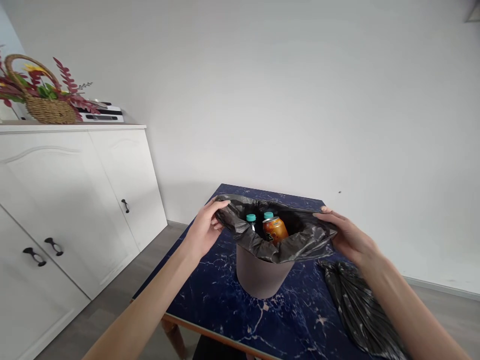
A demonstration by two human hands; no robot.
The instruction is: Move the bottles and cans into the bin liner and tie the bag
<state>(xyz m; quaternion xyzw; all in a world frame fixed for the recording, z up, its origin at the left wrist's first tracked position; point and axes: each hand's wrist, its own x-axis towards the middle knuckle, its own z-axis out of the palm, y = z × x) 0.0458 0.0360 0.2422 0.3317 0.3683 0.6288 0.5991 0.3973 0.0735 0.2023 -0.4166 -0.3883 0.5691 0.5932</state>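
A black trash bag (pixel 249 242) lines a grey-brown trash can (pixel 262 277), its top edge folded outward over the rim. My left hand (pixel 205 226) pinches the bag's edge at the left, thumb on top. At the right, my right hand (pixel 347 234) grips the opposite edge, so the mouth is stretched wide between them. Inside the bag lie an orange drink can (pixel 275 230), tilted, and two bottles with teal caps; one cap (pixel 251 218) is left of the can and the other cap (pixel 268 215) is behind it. The bottles' lower parts are hidden.
The can stands on a dark blue marble-patterned table (pixel 217 295). Another black plastic bag (pixel 360 305) lies flat at the table's right, partly under my right forearm. A white cabinet (pixel 75 200) on the left carries a wicker flower basket (pixel 50 110). Behind the table is a wall (pixel 281 100).
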